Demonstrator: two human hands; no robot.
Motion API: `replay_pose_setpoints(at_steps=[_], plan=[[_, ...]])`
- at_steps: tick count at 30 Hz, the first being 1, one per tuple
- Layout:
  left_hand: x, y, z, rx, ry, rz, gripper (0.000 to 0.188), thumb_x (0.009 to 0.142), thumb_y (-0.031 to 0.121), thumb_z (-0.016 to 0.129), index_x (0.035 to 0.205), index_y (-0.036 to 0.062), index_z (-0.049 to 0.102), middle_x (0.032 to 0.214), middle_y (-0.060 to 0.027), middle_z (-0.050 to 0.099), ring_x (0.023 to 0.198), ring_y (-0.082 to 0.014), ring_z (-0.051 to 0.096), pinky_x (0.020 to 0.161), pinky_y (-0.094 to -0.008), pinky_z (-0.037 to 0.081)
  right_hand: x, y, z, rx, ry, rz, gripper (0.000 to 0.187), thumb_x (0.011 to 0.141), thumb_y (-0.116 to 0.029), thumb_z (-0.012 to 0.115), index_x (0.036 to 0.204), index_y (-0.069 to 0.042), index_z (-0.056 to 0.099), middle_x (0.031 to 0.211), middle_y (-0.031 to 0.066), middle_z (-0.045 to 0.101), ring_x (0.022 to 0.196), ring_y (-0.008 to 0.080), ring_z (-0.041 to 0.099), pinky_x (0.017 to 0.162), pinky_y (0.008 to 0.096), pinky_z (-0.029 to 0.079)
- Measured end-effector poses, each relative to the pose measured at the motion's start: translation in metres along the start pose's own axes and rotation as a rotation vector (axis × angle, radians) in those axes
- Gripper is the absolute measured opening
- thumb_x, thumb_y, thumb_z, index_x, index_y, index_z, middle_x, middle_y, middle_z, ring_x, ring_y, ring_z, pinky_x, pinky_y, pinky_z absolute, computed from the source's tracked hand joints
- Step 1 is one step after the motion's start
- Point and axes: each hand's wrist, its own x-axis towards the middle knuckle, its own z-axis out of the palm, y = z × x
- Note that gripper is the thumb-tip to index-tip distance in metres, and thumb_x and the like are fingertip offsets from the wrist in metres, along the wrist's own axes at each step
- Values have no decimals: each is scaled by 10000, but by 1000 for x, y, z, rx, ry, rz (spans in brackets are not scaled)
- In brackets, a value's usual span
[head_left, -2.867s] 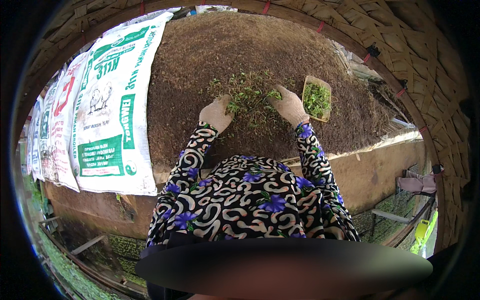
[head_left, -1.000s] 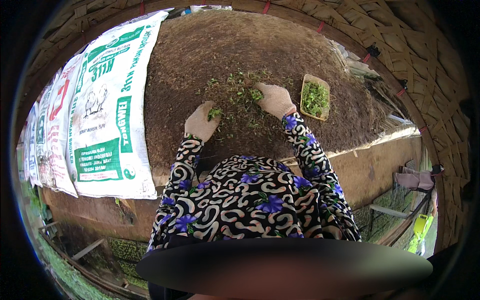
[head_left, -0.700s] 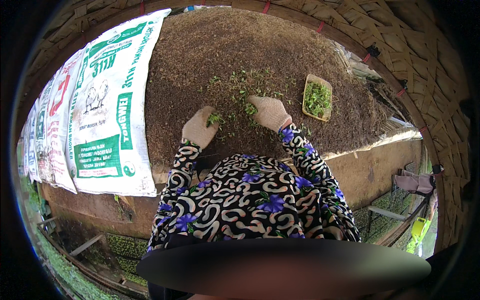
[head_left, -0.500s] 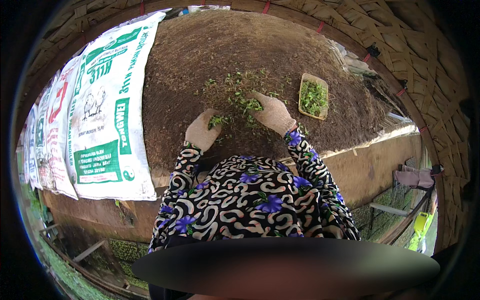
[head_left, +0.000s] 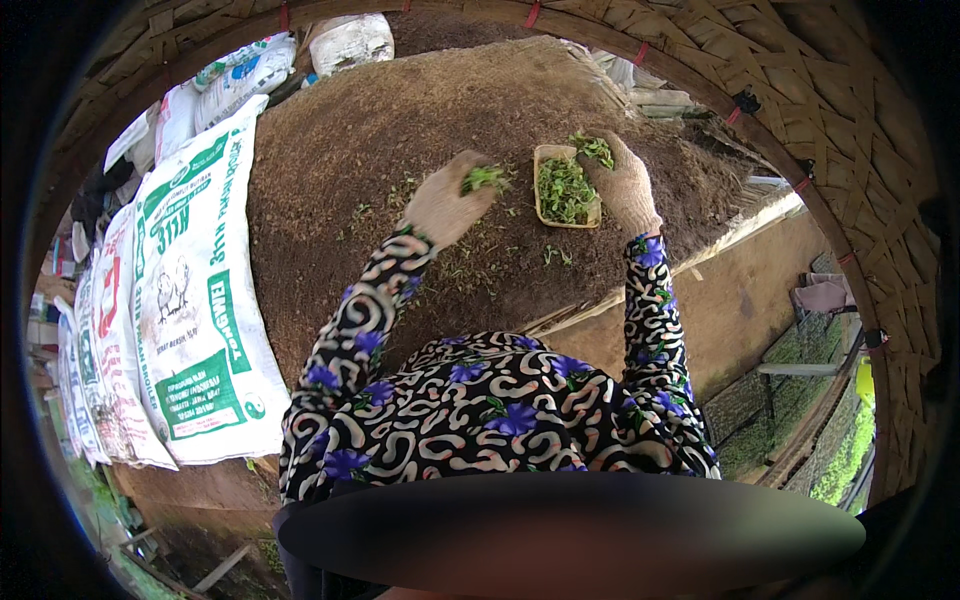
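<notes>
My left hand [head_left: 447,200], in a pale glove, is closed round a small bunch of green seedlings [head_left: 484,180], a little left of a plastic tray. At the tray's right side my right hand [head_left: 622,182], gloved alike, grips another bunch of seedlings [head_left: 596,150] by its upper right corner. The shallow yellowish tray [head_left: 538,205] lies on the soil and holds a heap of loose green seedlings [head_left: 566,190]. Scattered seedlings and bits of green [head_left: 455,270] lie on the dark soil [head_left: 330,190] below and left of the tray.
White printed sacks [head_left: 205,300] cover the bed's left side, with more sacks [head_left: 245,85] and a white bundle [head_left: 350,45] behind. A board edge [head_left: 720,245] bounds the soil near me on the right. The woven hat brim [head_left: 800,60] frames the view.
Both hands have moved away from the scattered seedlings to the tray, carrying bunches. My right hand has gone to the tray's right side, my left toward its left. The view has shifted.
</notes>
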Motion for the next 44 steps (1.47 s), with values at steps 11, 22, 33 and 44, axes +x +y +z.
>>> replay_pose_setpoints(at_steps=[11,22,33,44], plan=[[95,12,123,304,-360,11,778,978,303,654,1628,48,311,1555,-314,474,1378,-429,560,1159,-469,484,7,41,-4,-155,-306,102,561,944,-289,706,1469,-127,589,1268,245,725,1183,410,697,1001,482,561],[49,-10,60,8,29,-90,485,1010,282,571,1443,64,555,1238,-240,677,1112,-393,677,932,-488,522,15,34,0,-371,-226,64,498,932,-369,734,1352,-108,675,1207,201,747,1123,386,712,954,493,565],[-112,-98,-12,-109,451,-410,396,1009,215,598,1353,23,638,1141,-179,709,979,-269,698,878,-395,537,11,23,10,-515,-253,-77,468,907,-196,706,1368,-157,637,1276,236,692,1127,431,700,922,513,591],[-167,-104,21,281,318,-537,594,948,322,689,1469,70,554,1468,-270,574,1275,-429,624,1088,-493,511,-12,-65,70,-131,-427,-314,247,1006,-199,707,1249,-215,750,1147,67,793,1005,273,769,895,396,640]])
